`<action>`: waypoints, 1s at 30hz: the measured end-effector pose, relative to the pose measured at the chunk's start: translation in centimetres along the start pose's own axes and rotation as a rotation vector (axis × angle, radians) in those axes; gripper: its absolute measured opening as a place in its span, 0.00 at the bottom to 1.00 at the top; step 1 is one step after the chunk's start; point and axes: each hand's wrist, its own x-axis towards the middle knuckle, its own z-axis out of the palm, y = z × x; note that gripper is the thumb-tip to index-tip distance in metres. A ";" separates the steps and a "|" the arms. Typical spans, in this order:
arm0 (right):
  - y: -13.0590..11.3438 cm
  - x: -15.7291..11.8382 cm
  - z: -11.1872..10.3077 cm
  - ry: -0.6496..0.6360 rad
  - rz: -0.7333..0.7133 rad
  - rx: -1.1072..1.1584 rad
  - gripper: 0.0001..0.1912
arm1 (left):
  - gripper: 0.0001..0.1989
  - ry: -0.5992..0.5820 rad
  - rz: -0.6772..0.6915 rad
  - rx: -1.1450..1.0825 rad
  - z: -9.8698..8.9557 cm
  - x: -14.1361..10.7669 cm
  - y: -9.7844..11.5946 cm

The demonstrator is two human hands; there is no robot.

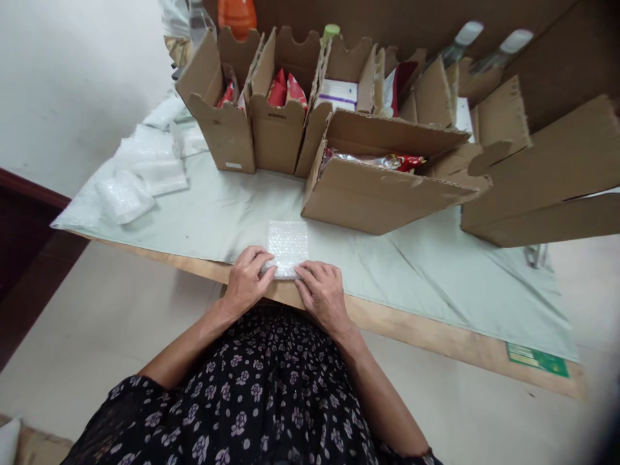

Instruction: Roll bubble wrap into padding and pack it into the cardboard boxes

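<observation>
A small square piece of bubble wrap (pixel 287 245) lies flat on the pale green cloth (pixel 232 213) at the table's front edge. My left hand (pixel 247 279) pinches its near left corner between thumb and fingers. At the near right corner, my right hand (pixel 322 290) grips the same piece with thumb and fingertips. The near edge of the wrap looks thicker, as if folded or rolled, between the two hands.
Cardboard boxes (pixel 349 197) holding packets stand behind the wrap. More bubble wrap pieces (pixel 126 196) are piled at the left. Bottles (pixel 237 16) stand at the back. A green card (pixel 537 359) lies at the front right edge.
</observation>
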 end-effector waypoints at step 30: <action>0.8 1.1 -0.1 -0.053 0.183 0.260 0.12 | 0.09 -0.065 0.094 -0.082 -1.0 -0.2 -0.3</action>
